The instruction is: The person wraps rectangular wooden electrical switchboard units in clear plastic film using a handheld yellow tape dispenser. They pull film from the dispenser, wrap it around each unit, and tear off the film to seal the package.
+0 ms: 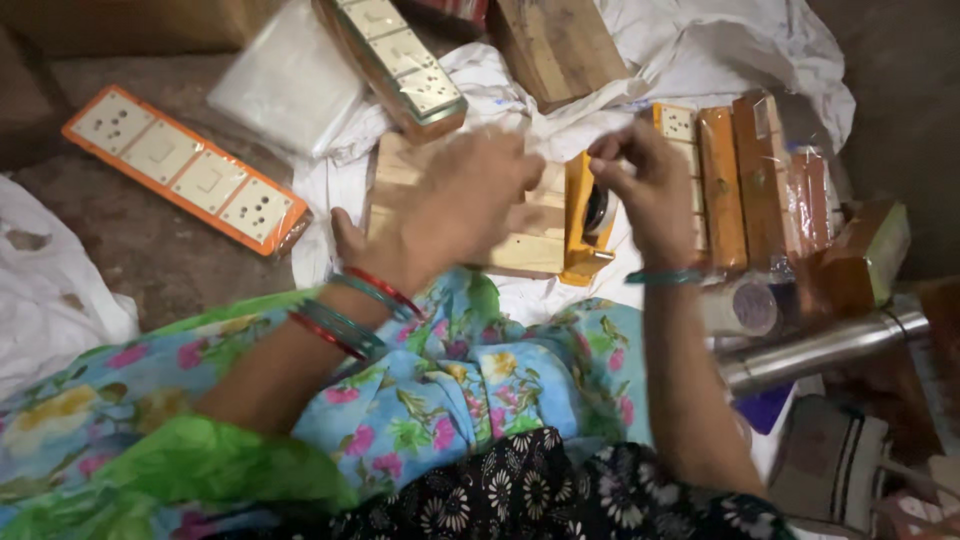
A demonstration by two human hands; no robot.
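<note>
My left hand (450,205) is blurred with motion and hovers over a pale wooden board (520,255) lying on white cloth; its fingers curl downward and I cannot tell what they hold. My right hand (645,185) is raised just right of it, thumb and fingers pinched on what looks like a strip of clear tape. A yellow tape dispenser (583,230) stands against the board's right edge, directly below that pinch. Both wrists wear bangles.
An orange-edged switch panel (185,170) lies on the floor at left. A second switch box (400,55) and a wooden box (555,40) sit at the top. Several plastic-wrapped boxes (722,185) stand at right, with a tape roll (745,308) and a steel flask (820,350).
</note>
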